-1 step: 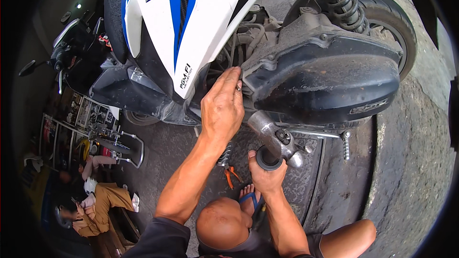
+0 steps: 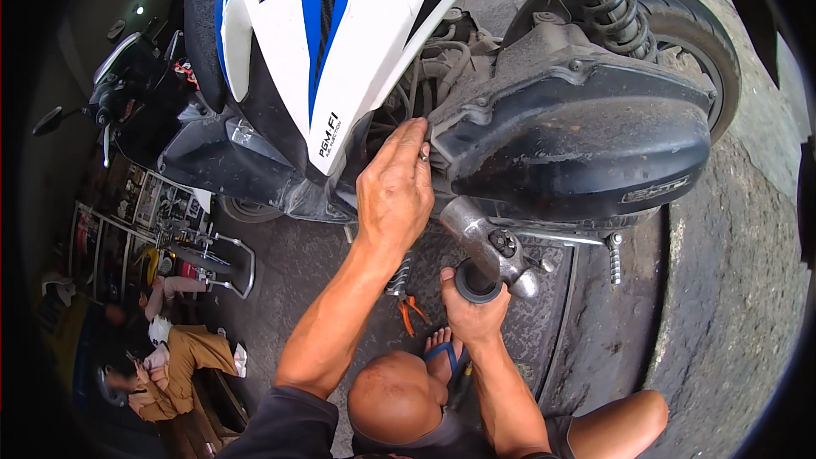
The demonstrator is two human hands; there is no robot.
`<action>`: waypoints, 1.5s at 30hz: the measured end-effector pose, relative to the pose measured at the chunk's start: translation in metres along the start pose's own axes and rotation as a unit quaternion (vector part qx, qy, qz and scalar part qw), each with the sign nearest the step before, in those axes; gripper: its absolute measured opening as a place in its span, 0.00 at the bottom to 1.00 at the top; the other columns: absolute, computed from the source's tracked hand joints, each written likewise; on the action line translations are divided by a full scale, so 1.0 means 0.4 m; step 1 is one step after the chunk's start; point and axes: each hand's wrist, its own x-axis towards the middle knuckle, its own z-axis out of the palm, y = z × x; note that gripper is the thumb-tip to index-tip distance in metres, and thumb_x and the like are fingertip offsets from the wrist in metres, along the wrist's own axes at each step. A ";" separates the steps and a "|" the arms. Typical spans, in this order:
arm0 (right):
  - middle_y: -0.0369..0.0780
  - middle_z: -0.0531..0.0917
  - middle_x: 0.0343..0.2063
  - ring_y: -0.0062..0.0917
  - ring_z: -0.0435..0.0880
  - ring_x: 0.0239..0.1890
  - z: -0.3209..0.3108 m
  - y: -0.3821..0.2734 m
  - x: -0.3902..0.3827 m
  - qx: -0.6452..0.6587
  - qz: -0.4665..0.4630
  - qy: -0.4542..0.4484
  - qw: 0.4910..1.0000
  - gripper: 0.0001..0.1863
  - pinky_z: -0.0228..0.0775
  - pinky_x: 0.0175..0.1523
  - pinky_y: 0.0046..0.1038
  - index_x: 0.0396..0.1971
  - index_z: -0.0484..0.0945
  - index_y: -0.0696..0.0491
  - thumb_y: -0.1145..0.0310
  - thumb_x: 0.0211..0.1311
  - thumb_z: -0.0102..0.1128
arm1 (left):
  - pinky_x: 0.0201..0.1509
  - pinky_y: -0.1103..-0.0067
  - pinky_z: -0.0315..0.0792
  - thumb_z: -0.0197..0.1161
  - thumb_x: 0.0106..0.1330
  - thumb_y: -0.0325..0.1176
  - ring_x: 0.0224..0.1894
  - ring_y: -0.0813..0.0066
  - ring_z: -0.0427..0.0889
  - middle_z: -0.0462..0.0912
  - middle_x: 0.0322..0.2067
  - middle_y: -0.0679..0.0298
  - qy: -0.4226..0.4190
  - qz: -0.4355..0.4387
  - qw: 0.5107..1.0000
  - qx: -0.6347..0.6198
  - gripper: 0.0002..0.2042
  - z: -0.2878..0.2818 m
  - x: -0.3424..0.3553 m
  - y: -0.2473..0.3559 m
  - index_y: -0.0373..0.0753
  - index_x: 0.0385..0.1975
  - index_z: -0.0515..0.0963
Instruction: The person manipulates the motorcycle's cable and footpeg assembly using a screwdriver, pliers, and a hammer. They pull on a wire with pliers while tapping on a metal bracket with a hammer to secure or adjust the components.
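A ball-peen hammer [image 2: 466, 225] is gripped in my right hand [image 2: 478, 316], its dark handle rising toward me and its steel head just below the scooter's black side cover [image 2: 586, 144]. My left hand [image 2: 395, 195] reaches up to the gap between that cover and the white and blue body panel [image 2: 357, 42]. Its fingers are pressed together, and the dull end of a thin metal rod [image 2: 423, 155] pokes out between them. The rod's other end is hidden. Hammer head and rod are apart.
Orange-handled pliers [image 2: 408, 314] lie on the floor beside a shock absorber spring [image 2: 399, 276]. A kick-start lever [image 2: 614, 257] juts out below the cover. My sandalled foot [image 2: 444, 350] is close under my right arm. Another person [image 2: 183, 365] sits at the left.
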 end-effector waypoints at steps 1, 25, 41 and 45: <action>0.36 0.82 0.25 0.21 0.81 0.26 -0.001 0.001 -0.001 -0.003 0.000 0.000 1.000 0.11 0.75 0.33 0.27 0.38 0.80 0.59 0.75 0.55 0.69 | 0.53 0.67 0.78 0.60 0.64 0.20 0.50 0.47 0.83 0.82 0.49 0.45 0.000 -0.002 1.000 0.000 0.14 0.001 0.001 -0.001 0.28 0.49 0.79; 0.35 0.82 0.23 0.20 0.80 0.25 -0.002 0.005 0.004 0.006 0.051 -0.012 0.999 0.09 0.73 0.32 0.26 0.35 0.80 0.58 0.75 0.55 0.69 | 0.52 0.70 0.80 0.61 0.64 0.20 0.48 0.51 0.85 0.83 0.47 0.46 0.025 0.003 1.000 0.006 0.13 0.011 -0.003 -0.003 0.29 0.48 0.80; 0.35 0.78 0.12 0.17 0.76 0.16 -0.001 0.020 0.013 0.023 0.016 0.027 0.999 0.11 0.67 0.23 0.24 0.17 0.78 0.58 0.74 0.58 0.66 | 0.50 0.71 0.80 0.60 0.66 0.21 0.47 0.53 0.86 0.84 0.45 0.46 0.035 -0.001 0.999 0.009 0.11 0.016 -0.002 -0.001 0.29 0.47 0.81; 0.34 0.78 0.11 0.17 0.75 0.15 -0.003 0.009 0.025 0.006 0.015 0.023 1.000 0.12 0.66 0.23 0.24 0.17 0.77 0.57 0.74 0.58 0.65 | 0.53 0.70 0.81 0.61 0.61 0.17 0.49 0.52 0.85 0.83 0.48 0.47 0.026 -0.009 1.000 0.004 0.15 0.014 -0.002 -0.003 0.29 0.48 0.80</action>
